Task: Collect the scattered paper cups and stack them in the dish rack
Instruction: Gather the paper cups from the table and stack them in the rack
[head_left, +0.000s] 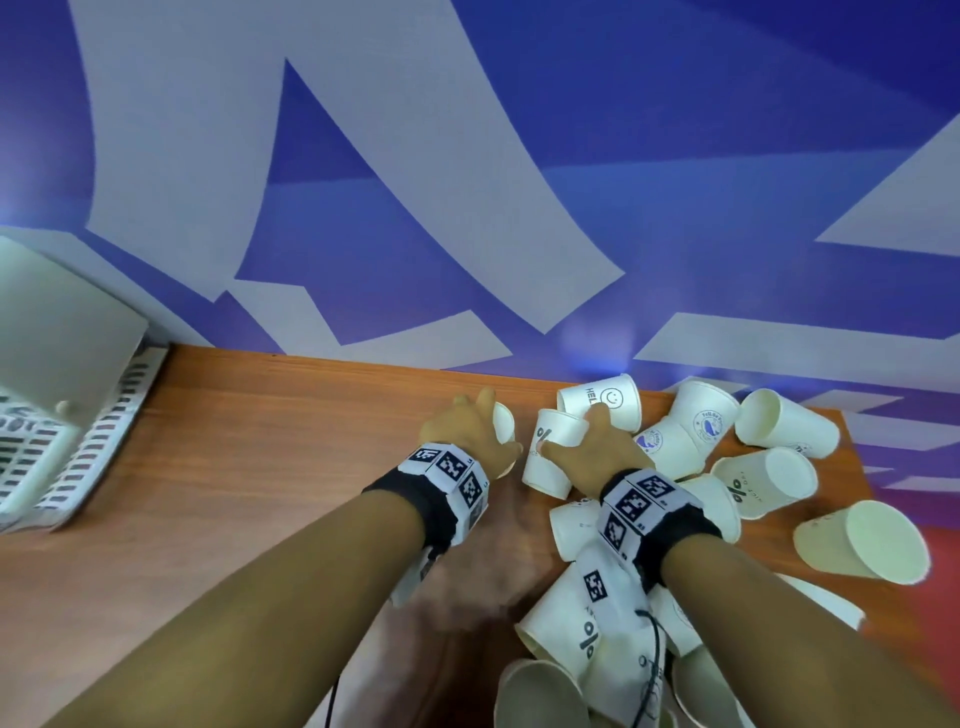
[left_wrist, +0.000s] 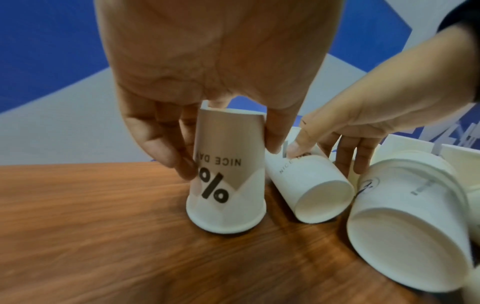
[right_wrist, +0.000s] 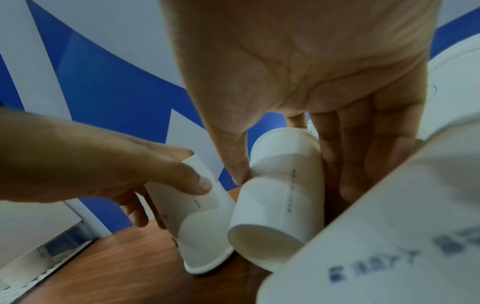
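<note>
Many white paper cups lie scattered on the right half of the wooden table (head_left: 260, 467). My left hand (head_left: 470, 428) (left_wrist: 228, 154) grips one "% NICE DAY" cup (left_wrist: 226, 193) (head_left: 504, 421) (right_wrist: 200, 222) between thumb and fingers; it stands mouth down on the wood. Right beside it, my right hand (head_left: 587, 441) (right_wrist: 293, 183) pinches a second cup (head_left: 550, 457) (left_wrist: 309, 185) (right_wrist: 280, 201), which lies tilted on its side with its base toward my wrist. The white slotted dish rack (head_left: 78, 447) sits at the table's far left, well away from both hands.
A smiley cup (head_left: 602, 400) lies just behind my right hand. Several loose cups (head_left: 779, 423) crowd the table's right end, and more (head_left: 571, 639) are piled under my right forearm. A blue and white wall (head_left: 467, 208) runs directly behind the table.
</note>
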